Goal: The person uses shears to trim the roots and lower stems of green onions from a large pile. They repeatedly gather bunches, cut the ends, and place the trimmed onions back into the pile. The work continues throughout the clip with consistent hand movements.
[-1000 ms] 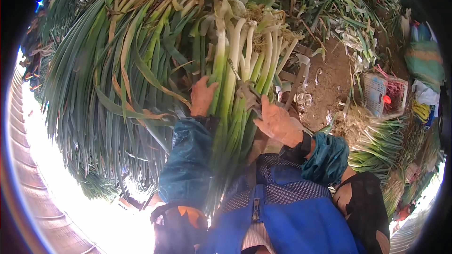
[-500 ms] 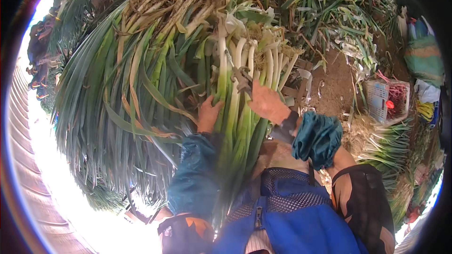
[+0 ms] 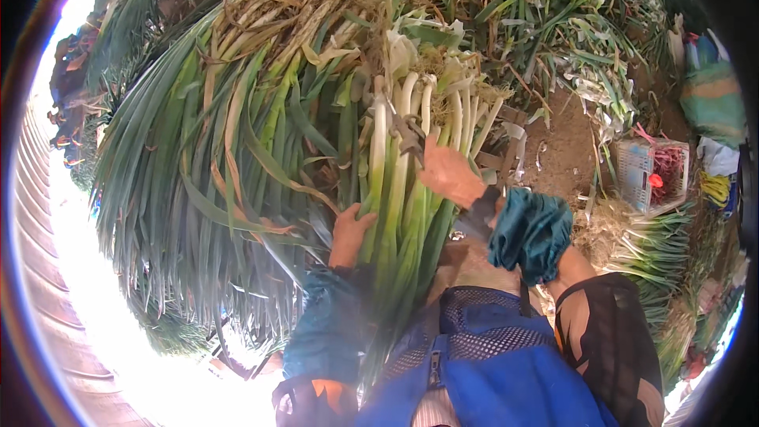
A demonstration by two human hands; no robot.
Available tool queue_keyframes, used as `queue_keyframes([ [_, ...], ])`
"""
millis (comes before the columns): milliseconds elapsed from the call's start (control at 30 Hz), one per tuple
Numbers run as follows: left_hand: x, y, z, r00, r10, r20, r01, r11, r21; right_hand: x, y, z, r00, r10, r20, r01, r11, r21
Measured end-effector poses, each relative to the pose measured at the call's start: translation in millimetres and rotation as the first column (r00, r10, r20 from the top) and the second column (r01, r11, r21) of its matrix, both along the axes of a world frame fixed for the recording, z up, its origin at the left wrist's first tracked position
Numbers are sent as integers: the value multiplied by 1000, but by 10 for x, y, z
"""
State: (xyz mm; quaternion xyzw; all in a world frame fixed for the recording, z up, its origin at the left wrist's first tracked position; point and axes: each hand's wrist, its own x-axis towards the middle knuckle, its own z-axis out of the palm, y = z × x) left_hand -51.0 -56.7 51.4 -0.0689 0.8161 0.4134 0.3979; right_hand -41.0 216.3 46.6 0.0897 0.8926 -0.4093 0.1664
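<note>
A bundle of leeks [image 3: 383, 205] lies in front of me, with white stems and roots at the far end and green leaves running toward my lap. On the bundle's left side is my left hand [image 3: 349, 236], its fingers curled against the green part. My right hand [image 3: 451, 171] is over the right side of the bundle, closed around a rusty metal cutting tool [image 3: 407, 134]. That tool's thin end points up and left among the white stems. Part of its handle is hidden by my fingers.
To the left spreads a large heap of untrimmed leeks [image 3: 213, 166] with dry outer leaves. Leaf scraps [image 3: 553, 16] cover the ground at the far right. A plastic crate [image 3: 635, 174] with red ties stands at the right, beside another pile of leeks [image 3: 652, 249].
My left hand has slid down the bundle toward me, from the upper green part to lower on the leaves. My right hand with the tool has stayed nearly in place.
</note>
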Motion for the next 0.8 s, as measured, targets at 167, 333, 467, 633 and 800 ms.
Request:
queue_keyframes([
  [167,33,38,-7,976,-122,-180,96,984,-149,158,-76,70,992,62,108,-67,997,43],
  [333,124,-11,77,999,17,-34,-18,999,-30,-142,-4,-37,998,-24,63,21,998,60],
  [467,251,56,227,998,-6,-55,2,997,-79,123,50,65,1000,-18,0,18,999,-48],
  [633,434,338,297,994,-70,-78,60,990,-131,276,90,196,966,95,239,-87,995,-46],
  [800,535,366,373,958,-263,-118,211,919,-334,-9,151,117,996,-48,75,42,996,80],
])
